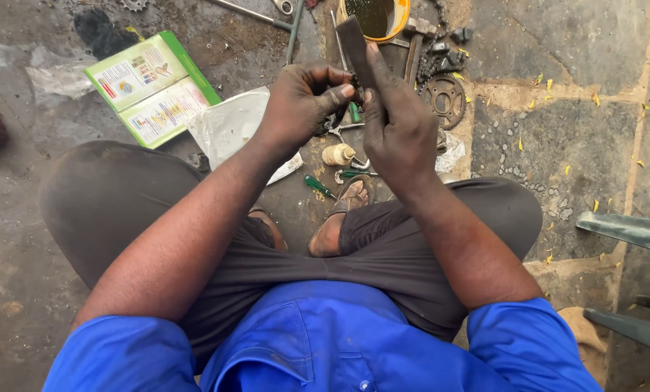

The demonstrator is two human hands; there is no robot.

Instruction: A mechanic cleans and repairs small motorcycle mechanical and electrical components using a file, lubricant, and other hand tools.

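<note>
Flat green-and-white printed carton lies on ground, upper left.

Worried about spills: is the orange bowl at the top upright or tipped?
Upright. The orange bowl sits on the ground, rim up, with dark liquid inside.

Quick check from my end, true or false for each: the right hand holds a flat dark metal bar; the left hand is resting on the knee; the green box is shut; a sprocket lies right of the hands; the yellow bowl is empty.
1. The right hand holds a flat dark metal bar: true.
2. The left hand rests on the knee: false, it is raised, fingertips at the bar.
3. The green box is shut: false, it lies opened flat.
4. A sprocket lies right of the hands: true.
5. The yellow bowl is empty: false, it holds dark liquid.
</note>
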